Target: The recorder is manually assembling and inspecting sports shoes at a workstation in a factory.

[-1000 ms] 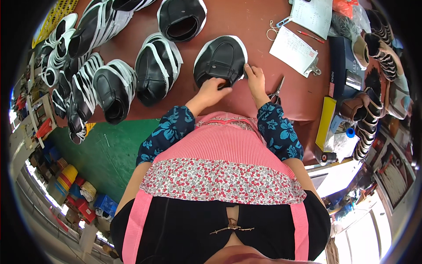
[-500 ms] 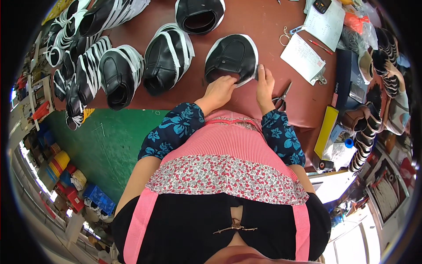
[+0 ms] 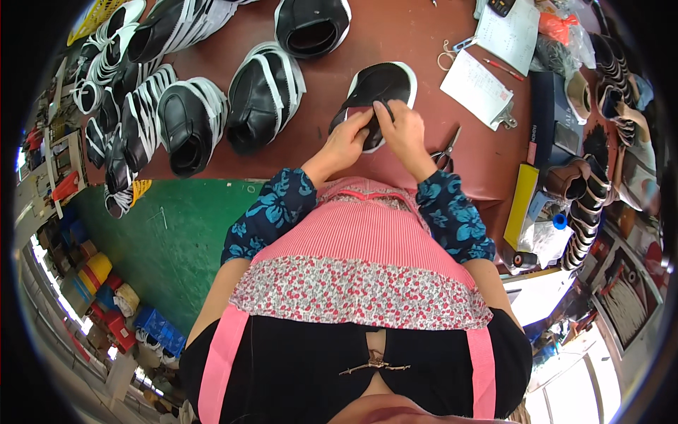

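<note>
A black leather shoe upper (image 3: pixel 385 79) with a white edge lies on the red-brown tabletop in front of me, its toe pointing away. My left hand (image 3: pixel 340 146) grips the near left side of its opening, where a bit of reddish lining shows by the fingertips. Close beside it, my right hand (image 3: pixel 405 134) is closed, thumb and fingers pinching a dark edge of the same upper near the opening. The fingers cover much of the opening. Just right of my right wrist lie scissors (image 3: pixel 445 152) with dark handles.
Stacked black uppers with white edges (image 3: pixel 191 127) line the left; a single one (image 3: pixel 312 28) lies at the far side. Rightward are a clipboard with paper (image 3: pixel 477 88), a red pen (image 3: pixel 503 68), a dark blue box (image 3: pixel 549 116) and brown uppers (image 3: pixel 567 180). Another person's arm (image 3: pixel 635 127) shows far right.
My right hand has moved left from the upper's right edge to its opening, beside my left hand. The upper has turned slightly, its toe swinging right.
</note>
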Demonstrator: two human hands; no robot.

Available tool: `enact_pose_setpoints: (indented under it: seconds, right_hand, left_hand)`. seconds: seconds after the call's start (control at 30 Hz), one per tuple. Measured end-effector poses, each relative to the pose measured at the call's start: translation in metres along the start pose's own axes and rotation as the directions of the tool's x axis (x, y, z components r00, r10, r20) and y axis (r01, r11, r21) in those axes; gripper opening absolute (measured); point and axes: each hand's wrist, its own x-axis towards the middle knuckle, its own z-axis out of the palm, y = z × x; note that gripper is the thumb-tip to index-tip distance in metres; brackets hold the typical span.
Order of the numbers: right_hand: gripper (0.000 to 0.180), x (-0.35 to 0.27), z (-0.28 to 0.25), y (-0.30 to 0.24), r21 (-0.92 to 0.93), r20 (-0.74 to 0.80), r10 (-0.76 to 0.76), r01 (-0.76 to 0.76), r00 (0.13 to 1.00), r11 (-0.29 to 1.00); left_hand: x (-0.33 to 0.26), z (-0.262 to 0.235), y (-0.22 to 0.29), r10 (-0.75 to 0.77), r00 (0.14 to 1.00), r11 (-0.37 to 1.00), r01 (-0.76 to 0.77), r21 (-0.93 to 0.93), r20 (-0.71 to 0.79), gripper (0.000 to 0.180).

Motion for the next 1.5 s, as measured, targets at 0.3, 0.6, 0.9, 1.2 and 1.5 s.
enact_pose_setpoints:
  seconds: [0.3, 0.6, 0.9, 1.2, 1.5]
  right_hand:
    - [0.04, -0.016, 0.01, -0.002, -0.057, -0.174, 0.027, -0.037, 0.984, 0.998]
    - [0.034, -0.019, 0.005, 0.01, -0.086, -0.284, -0.189, 0.172, 0.94, 0.981]
    - [0.048, -0.039, -0.005, 0.079, 0.211, -0.048, 0.406, -0.388, 0.913, 0.897]
    - [0.05, -0.046, 0.006, 0.083, 0.245, 0.076, 0.506, -0.508, 0.859, 0.826]
    - [0.046, 0.042, 0.06, 0.011, 0.161, 0.258, -0.037, -0.005, 0.965, 0.987]
  left_hand:
    - [-0.006, 0.012, 0.006, -0.074, 0.993, 0.972, 0.091, -0.215, 0.088, 0.05]
    - [-0.009, 0.016, 0.034, -0.168, 0.976, 0.932, 0.204, -0.3, 0.142, 0.053]
    - [-0.041, 0.036, 0.004, -0.033, 0.92, 0.77, -0.225, 0.597, 0.39, 0.046]
    - [-0.047, 0.052, -0.05, -0.027, 0.908, 0.738, -0.264, 0.621, 0.419, 0.044]
    - [-0.055, -0.013, 0.0, -0.04, 0.948, 0.93, 0.15, 0.336, -0.314, 0.029]
